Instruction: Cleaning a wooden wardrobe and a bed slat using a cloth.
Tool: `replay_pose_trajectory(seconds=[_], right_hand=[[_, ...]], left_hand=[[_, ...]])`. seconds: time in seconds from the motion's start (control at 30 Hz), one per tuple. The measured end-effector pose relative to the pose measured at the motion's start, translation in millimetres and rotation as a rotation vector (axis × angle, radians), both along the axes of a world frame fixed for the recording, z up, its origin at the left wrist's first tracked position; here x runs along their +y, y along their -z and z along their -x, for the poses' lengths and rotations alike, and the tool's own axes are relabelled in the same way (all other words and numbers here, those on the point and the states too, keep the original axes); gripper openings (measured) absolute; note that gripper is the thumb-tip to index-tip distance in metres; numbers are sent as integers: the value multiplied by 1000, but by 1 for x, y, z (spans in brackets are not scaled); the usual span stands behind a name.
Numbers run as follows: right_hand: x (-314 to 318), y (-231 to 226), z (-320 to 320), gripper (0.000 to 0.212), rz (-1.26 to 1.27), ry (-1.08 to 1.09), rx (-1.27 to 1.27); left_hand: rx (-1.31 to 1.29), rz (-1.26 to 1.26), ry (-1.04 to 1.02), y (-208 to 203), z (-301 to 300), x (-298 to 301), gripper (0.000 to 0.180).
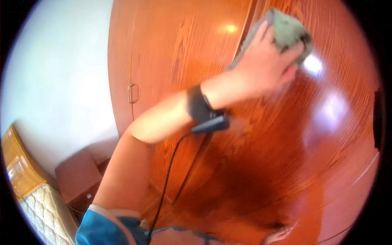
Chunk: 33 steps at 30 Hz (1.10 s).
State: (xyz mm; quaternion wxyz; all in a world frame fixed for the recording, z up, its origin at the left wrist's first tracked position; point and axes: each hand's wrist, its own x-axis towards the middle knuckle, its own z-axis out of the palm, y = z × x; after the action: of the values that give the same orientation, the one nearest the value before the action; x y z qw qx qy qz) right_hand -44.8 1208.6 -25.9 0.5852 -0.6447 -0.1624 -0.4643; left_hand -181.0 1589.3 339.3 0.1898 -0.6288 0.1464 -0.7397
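My left hand (267,61) is raised high, its fingers spread over a grey-green cloth (290,30) and pressing it against a glossy wood-grain wardrobe door (326,155). The cloth bunches up around the fingertips. A black band (198,104) circles my left wrist, with a small dark device (211,124) on it and a black cable (166,179) running down from it. Low at the bottom edge, a small part of my right hand (279,236) shows, blurred and mostly cut off; its fingers cannot be made out.
A metal handle (132,93) sticks out from the wardrobe's left door. To the lower left stand a dark reddish-brown cabinet (77,171), a quilted mattress (47,214) and a wooden headboard (20,165). A pale wall (61,73) rises behind them.
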Motion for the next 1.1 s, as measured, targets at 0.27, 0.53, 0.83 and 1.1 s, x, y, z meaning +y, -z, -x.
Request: replay_pose_trajectory(seconds=[0.27,0.53,0.83,1.1], right_hand=[[15,-14,11,40,-1,74,50],[6,-3,-14,49,201,-11,-115],[-9,22,-28,57,214,56,14],[-8,26,-30,49,194,116,-5]], left_hand=[[-164,-168,-32,-59,23,61,29],[115,110,-209,-120,63,43,20],[64,-164,-387,-65,62,49,17],[633,-410,-360,66,75,74,19]])
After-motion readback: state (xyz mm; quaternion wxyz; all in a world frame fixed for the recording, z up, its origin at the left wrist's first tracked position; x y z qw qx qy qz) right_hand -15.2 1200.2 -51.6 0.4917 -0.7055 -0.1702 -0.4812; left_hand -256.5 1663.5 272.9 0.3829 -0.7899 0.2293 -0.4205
